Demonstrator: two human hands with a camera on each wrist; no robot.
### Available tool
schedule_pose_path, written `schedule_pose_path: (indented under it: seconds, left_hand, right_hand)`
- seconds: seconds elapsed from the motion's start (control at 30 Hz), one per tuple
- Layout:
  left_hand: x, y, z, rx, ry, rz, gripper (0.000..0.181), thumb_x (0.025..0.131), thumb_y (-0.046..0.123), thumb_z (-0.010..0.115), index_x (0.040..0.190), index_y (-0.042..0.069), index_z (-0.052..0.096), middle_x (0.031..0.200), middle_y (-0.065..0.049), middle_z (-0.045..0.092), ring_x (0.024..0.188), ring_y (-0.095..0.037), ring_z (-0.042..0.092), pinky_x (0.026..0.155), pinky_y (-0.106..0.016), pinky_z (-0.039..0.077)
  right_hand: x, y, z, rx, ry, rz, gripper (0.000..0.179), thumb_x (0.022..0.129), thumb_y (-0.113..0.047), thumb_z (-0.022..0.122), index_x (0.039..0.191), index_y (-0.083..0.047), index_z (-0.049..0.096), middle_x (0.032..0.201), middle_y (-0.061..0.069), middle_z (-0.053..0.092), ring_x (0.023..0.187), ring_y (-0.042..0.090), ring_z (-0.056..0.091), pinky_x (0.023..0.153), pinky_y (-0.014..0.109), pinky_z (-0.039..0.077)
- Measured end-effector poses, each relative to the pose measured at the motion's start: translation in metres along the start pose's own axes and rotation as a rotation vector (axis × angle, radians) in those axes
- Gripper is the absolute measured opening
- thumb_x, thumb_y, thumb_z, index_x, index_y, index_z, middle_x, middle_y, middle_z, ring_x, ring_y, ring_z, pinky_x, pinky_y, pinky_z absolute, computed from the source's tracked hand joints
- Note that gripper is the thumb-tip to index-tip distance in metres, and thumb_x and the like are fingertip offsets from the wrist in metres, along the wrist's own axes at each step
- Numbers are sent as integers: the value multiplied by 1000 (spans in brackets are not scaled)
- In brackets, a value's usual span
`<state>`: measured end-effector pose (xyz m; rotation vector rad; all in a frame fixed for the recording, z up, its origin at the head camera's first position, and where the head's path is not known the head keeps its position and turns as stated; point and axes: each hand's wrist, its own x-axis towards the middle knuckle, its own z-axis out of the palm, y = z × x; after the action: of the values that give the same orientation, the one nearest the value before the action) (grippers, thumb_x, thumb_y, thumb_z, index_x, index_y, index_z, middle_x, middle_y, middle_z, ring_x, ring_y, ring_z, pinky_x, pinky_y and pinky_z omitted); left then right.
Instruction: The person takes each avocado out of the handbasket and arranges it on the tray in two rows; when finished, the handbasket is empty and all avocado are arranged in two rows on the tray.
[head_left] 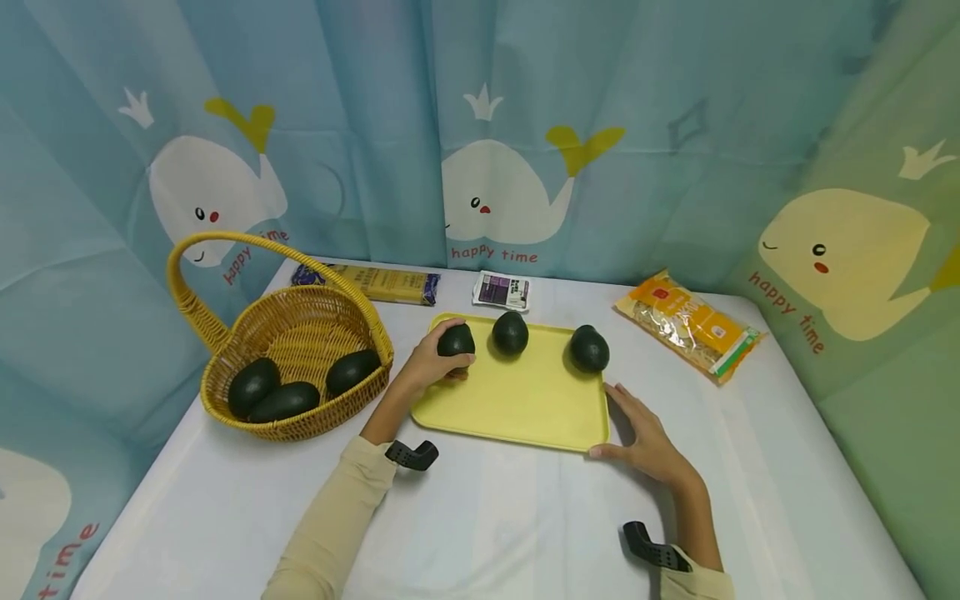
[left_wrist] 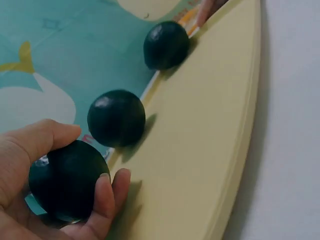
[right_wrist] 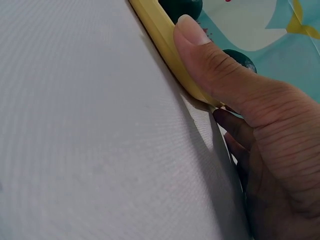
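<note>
My left hand [head_left: 433, 357] grips a dark green avocado [head_left: 456, 341] over the left end of the yellow tray [head_left: 517, 408]. In the left wrist view, thumb and fingers curl round that avocado [left_wrist: 70, 180]. Two more avocados sit toward the tray's back edge, one near the middle [head_left: 510, 333] and another by the right corner [head_left: 588, 349]. My right hand [head_left: 651, 446] holds the tray's front right corner, thumb at the front rim and fingers along the right side. The right wrist view has the thumb [right_wrist: 215, 65] against the tray rim [right_wrist: 165, 45].
A yellow wicker basket [head_left: 300, 429] with a tall handle stands at the left, several avocados [head_left: 285, 402] inside. Along the back lie a yellow and blue packet [head_left: 390, 283], a small white and purple packet [head_left: 502, 291] and an orange food bag [head_left: 686, 323]. Whale-print curtains [head_left: 390, 167] enclose the table.
</note>
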<state>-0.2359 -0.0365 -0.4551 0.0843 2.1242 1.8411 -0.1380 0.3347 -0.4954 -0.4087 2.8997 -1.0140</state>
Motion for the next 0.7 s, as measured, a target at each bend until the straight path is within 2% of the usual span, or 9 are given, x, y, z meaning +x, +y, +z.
schedule_pose_path:
  seconds: [0.1, 0.2, 0.53, 0.63, 0.7]
  left_hand:
    - [6, -4, -1, 27, 28, 4, 74, 85, 19, 76, 148, 32, 40, 136, -25, 46, 75, -31, 72, 58, -33, 56]
    - [11, -6, -2, 69, 64, 6, 71, 85, 22, 76, 146, 34, 42, 135, -26, 48, 64, -25, 72, 53, -29, 53]
    - [19, -6, -3, 200, 123, 74, 73, 87, 30, 72, 151, 28, 36, 133, -25, 51, 58, -20, 70, 50, -29, 54]
    - [17, -8, -2, 277, 171, 92, 75, 89, 35, 70, 153, 26, 32, 133, -24, 52, 58, -21, 70, 53, -31, 55]
    - [15, -8, 0, 346, 225, 93, 76, 89, 39, 69, 153, 24, 32, 132, -23, 52, 65, -23, 70, 60, -33, 55]
  right_hand:
    - [0, -1, -1, 2, 4, -16, 109, 68, -36, 87, 154, -9, 27, 158, 26, 23, 144, 51, 18, 107, 72, 16]
    - [-1, -1, 0, 1, 3, -17, 109, 68, -37, 87, 154, -9, 27, 158, 26, 23, 144, 51, 18, 108, 72, 16]
    - [0, 1, 1, -10, 1, 5, 109, 68, -38, 87, 155, -11, 26, 159, 25, 21, 144, 50, 18, 108, 72, 16]
    - [0, 1, 1, -11, 1, 3, 109, 68, -38, 87, 155, -11, 26, 159, 25, 21, 144, 50, 18, 108, 72, 16]
    - [0, 0, 1, -11, 2, 5, 110, 68, -38, 87, 155, -11, 26, 159, 25, 21, 144, 50, 18, 108, 72, 16]
